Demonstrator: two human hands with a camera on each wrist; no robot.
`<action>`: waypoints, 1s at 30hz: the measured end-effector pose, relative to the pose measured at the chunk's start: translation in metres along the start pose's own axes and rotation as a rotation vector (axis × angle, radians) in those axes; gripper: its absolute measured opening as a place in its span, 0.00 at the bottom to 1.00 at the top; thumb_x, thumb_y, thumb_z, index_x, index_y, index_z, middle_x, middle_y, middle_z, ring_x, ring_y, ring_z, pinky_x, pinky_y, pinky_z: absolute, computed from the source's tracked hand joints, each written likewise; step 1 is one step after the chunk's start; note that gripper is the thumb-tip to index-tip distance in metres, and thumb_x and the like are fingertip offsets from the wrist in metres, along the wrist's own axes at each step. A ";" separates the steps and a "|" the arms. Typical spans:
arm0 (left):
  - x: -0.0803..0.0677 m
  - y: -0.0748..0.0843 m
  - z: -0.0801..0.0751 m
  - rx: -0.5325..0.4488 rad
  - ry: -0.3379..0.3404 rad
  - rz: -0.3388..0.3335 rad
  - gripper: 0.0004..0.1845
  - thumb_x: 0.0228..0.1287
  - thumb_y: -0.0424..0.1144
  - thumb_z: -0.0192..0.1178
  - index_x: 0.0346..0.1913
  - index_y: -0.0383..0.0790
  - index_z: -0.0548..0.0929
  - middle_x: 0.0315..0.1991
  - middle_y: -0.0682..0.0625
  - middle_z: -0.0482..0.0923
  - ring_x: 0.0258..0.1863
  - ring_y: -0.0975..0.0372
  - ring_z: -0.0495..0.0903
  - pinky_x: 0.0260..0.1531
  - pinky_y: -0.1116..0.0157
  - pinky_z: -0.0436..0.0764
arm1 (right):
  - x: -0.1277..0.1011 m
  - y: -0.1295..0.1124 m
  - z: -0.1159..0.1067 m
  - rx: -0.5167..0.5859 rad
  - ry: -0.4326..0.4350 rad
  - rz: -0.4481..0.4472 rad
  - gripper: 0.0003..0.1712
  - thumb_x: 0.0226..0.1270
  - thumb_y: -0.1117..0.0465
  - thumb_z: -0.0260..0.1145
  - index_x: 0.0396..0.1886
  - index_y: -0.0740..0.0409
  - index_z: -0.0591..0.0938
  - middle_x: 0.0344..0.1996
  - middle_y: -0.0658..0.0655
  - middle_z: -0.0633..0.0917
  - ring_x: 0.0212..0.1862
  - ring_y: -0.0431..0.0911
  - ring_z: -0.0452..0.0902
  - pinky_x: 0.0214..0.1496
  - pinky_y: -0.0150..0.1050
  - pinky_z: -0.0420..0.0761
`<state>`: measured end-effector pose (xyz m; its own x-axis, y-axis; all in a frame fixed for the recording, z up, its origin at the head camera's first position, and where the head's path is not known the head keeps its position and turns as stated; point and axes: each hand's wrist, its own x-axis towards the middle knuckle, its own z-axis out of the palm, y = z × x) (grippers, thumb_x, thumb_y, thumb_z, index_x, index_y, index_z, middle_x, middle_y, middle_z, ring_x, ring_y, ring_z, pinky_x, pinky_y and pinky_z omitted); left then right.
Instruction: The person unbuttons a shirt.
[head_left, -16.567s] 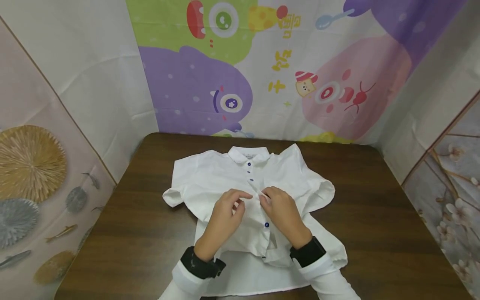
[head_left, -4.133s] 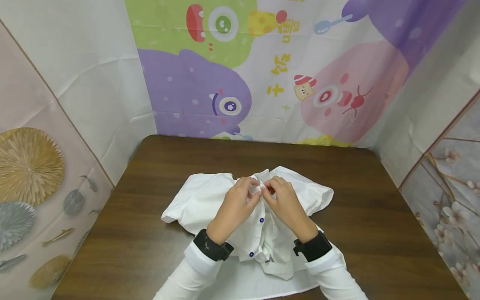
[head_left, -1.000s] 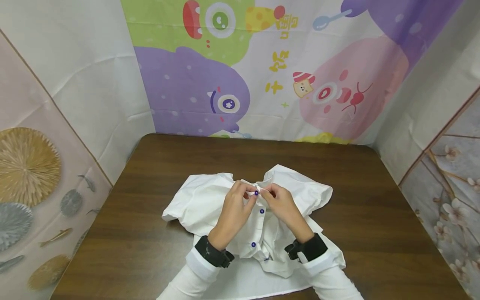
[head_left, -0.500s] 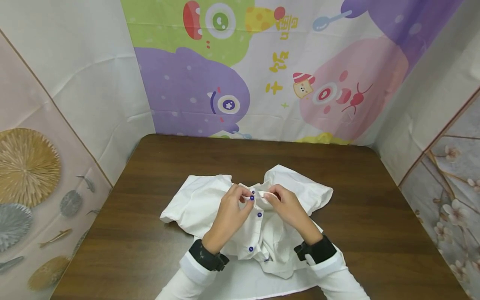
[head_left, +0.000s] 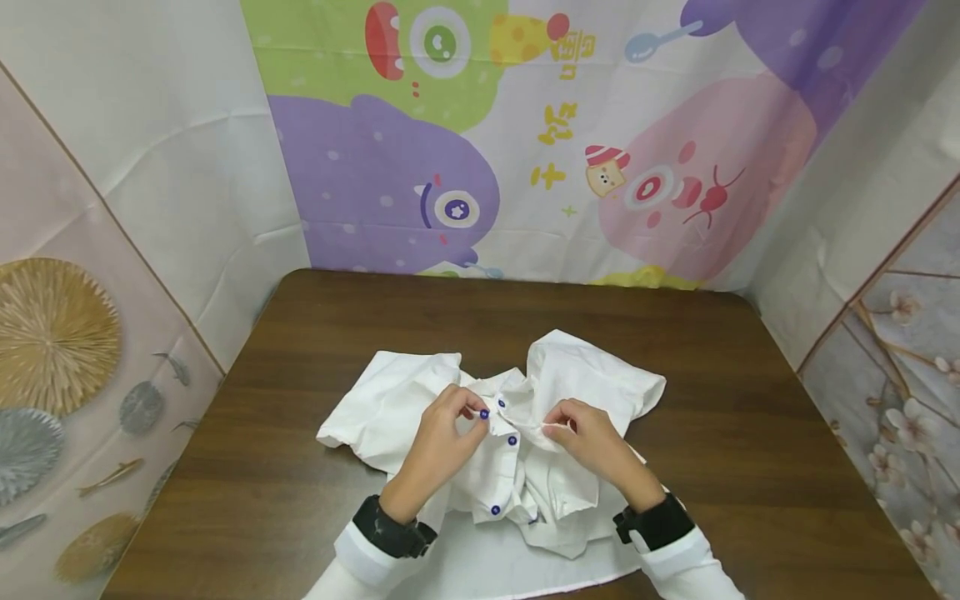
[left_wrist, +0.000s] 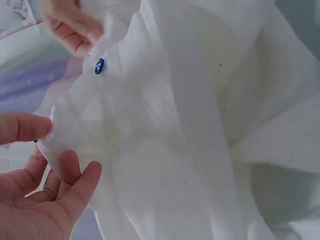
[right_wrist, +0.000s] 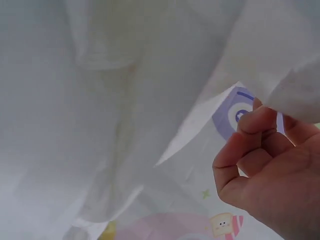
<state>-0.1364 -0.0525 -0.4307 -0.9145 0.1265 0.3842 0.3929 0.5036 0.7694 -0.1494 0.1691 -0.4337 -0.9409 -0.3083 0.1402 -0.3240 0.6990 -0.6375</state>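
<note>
A white short-sleeved shirt (head_left: pixel 405 400) lies bunched on the table, its front edges drawn apart near the collar. My left hand (head_left: pixel 442 437) pinches one front edge between thumb and forefinger, right at a blue button (head_left: pixel 484 414). Its other fingers are loosely bent in the left wrist view, where another blue button (left_wrist: pixel 99 66) shows on the cloth. My right hand (head_left: pixel 592 437) pinches the opposite front edge; in the right wrist view the fingertips of that hand (right_wrist: pixel 275 165) hold a fold of white cloth. More blue buttons (head_left: pixel 512 441) run down the front.
The shirt rests on a dark brown wooden table (head_left: pixel 262 467) with rounded far corners. Behind it hangs a cartoon-printed cloth (head_left: pixel 390 183). Patterned panels (head_left: pixel 60 208) stand at both sides. Black straps (head_left: pixel 390 529) circle both wrists.
Both hands have moved apart and slightly toward me, spreading the front edges and uncovering a button between them. Since the oldest frame, the shirt's upper part has been bunched toward me.
</note>
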 end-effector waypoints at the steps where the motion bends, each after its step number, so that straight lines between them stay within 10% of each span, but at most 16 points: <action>1: -0.001 -0.001 -0.001 -0.007 0.002 -0.003 0.05 0.49 0.29 0.61 0.30 0.41 0.78 0.31 0.51 0.74 0.33 0.60 0.76 0.37 0.64 0.75 | 0.000 0.001 0.001 -0.016 -0.002 0.013 0.02 0.58 0.63 0.66 0.28 0.56 0.80 0.25 0.49 0.78 0.29 0.39 0.66 0.34 0.33 0.69; 9: -0.008 -0.006 -0.005 -0.049 0.000 -0.029 0.06 0.48 0.28 0.61 0.29 0.41 0.78 0.32 0.52 0.75 0.35 0.60 0.76 0.42 0.63 0.77 | -0.002 -0.008 0.009 -0.115 -0.019 0.087 0.02 0.57 0.65 0.64 0.31 0.58 0.80 0.32 0.54 0.83 0.42 0.51 0.79 0.47 0.50 0.68; 30: -0.009 -0.005 -0.007 -0.072 -0.023 0.103 0.08 0.47 0.26 0.61 0.30 0.41 0.78 0.32 0.52 0.74 0.35 0.60 0.76 0.40 0.65 0.76 | 0.022 -0.052 0.042 -0.350 0.161 -0.040 0.14 0.56 0.56 0.66 0.39 0.61 0.83 0.32 0.55 0.82 0.37 0.50 0.76 0.37 0.42 0.67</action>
<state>-0.1294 -0.0616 -0.4345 -0.8708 0.1945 0.4515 0.4897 0.4242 0.7617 -0.1495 0.0986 -0.4291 -0.9214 -0.2536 0.2945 -0.3483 0.8751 -0.3361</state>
